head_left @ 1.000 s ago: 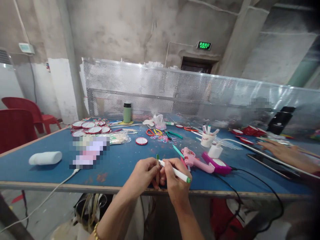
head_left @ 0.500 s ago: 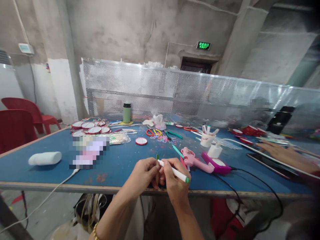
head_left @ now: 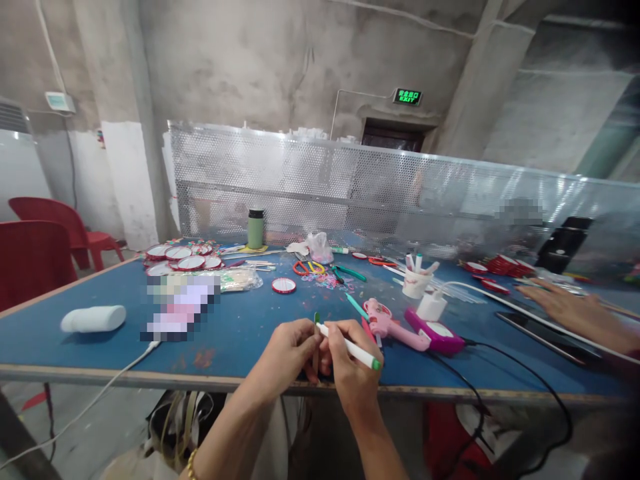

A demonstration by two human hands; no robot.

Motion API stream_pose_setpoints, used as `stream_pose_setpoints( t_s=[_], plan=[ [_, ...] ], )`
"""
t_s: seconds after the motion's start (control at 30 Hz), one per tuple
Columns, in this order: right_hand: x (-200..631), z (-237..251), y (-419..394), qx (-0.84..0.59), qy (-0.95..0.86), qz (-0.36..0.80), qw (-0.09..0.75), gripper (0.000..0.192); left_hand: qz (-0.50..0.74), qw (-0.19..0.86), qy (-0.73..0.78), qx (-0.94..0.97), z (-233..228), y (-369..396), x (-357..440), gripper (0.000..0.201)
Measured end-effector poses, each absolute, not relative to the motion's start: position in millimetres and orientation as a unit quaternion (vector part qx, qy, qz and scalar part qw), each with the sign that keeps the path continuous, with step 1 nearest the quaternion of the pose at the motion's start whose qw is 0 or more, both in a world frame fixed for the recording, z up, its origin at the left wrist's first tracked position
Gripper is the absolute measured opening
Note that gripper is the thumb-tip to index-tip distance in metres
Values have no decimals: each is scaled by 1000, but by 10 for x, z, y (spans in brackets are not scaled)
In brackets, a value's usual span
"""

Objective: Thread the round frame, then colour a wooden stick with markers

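Left hand (head_left: pixel 287 350) pinches a green-tipped stick (head_left: pixel 316 333), mostly hidden behind the fingers; right hand (head_left: pixel 350 373) grips a marker (head_left: pixel 350 347) against it, just nearer than the glue gun (head_left: pixel 395 327), over the tabletop (head_left: pixel 240 320) edge.

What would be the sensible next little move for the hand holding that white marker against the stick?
Probably a short stroke of the marker along the thin wooden stick. The right hand has its tip at the stick's green upper end, the left hand pinches the stick upright, and the wood below looks bare.
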State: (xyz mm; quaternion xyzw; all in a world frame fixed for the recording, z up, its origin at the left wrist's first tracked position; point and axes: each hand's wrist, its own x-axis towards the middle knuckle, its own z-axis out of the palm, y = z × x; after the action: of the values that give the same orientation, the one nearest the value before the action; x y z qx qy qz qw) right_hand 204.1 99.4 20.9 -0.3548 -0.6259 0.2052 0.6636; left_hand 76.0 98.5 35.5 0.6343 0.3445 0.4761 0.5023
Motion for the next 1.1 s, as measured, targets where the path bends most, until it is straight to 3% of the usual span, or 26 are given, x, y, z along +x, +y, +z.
stream_pose_setpoints(
  t_s=[1.1],
  plan=[
    [2044,206,981,-380,-612,180,670,26,474,500,350,634,401,949,769,27]
  ],
)
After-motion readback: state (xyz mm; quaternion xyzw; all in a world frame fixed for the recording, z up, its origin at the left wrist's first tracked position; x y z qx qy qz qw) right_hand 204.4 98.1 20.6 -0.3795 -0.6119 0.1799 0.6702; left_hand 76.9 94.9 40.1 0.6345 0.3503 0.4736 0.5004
